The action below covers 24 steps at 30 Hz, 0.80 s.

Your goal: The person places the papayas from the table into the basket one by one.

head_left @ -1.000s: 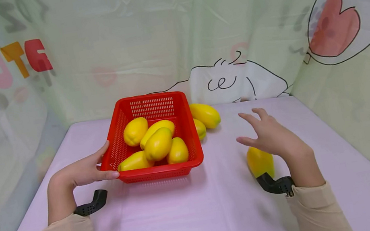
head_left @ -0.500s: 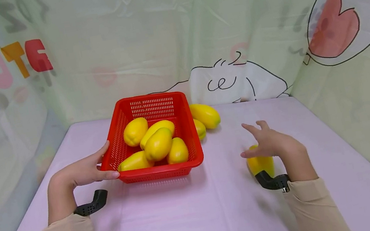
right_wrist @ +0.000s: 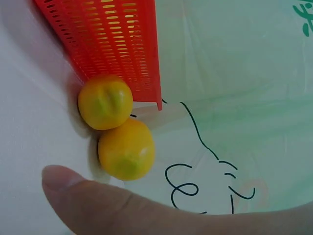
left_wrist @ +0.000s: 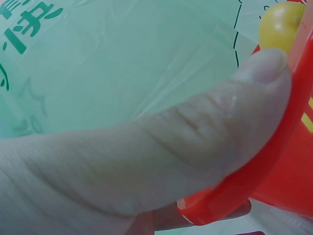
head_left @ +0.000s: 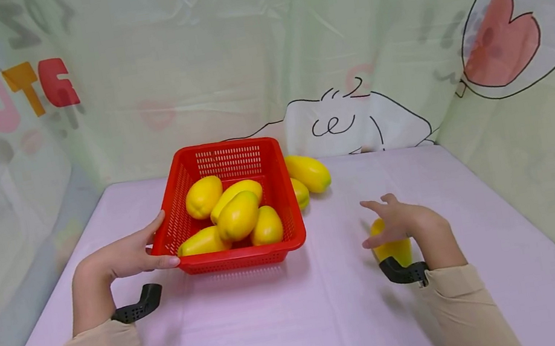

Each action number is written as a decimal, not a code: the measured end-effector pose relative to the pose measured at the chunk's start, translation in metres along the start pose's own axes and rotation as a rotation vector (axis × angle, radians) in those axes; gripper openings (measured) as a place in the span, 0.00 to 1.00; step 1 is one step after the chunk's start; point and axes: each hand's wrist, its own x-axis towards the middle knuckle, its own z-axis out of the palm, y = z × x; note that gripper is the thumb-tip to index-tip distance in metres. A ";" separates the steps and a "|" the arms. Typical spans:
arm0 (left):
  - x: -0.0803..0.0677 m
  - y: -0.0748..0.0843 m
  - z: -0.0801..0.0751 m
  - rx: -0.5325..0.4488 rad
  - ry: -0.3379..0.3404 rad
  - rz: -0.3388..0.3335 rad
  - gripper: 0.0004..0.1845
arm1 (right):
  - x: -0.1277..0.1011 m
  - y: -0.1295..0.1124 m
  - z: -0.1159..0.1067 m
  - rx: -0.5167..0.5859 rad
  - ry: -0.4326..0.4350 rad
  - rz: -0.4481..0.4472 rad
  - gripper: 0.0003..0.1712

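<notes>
Lone yellow fruit [head_left: 394, 252]: on the worktop [head_left: 260, 335], right of centre in the frame, partly hidden by a hand.
Right hand [head_left: 400, 221]: has dropped lower in the last second, now right at that fruit. Fingers spread, thumb in front; can't tell if they touch.
What that changes: fruit looks within reach, I'd say, just not held.
Left hand [head_left: 123, 257]: hasn't budged, gripping the near left corner of the basket, thumb over the rim.
Red basket [head_left: 241, 253]: left of centre, five yellow fruits [head_left: 239, 216] inside.
Two loose fruits [head_left: 309, 173]: upper middle, just beside the basket's right wall, which partly hides one.
In the way: black wrist mount [head_left: 403, 272] covers the lone fruit's bottom edge; right wrist view misses that fruit completely.
Backdrop [head_left: 226, 96]: pale printed sheet, CUTE lettering upper left.
</notes>
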 end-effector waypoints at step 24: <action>-0.001 0.000 0.000 -0.028 -0.014 -0.015 0.61 | 0.007 0.003 0.004 -0.013 -0.045 -0.024 0.37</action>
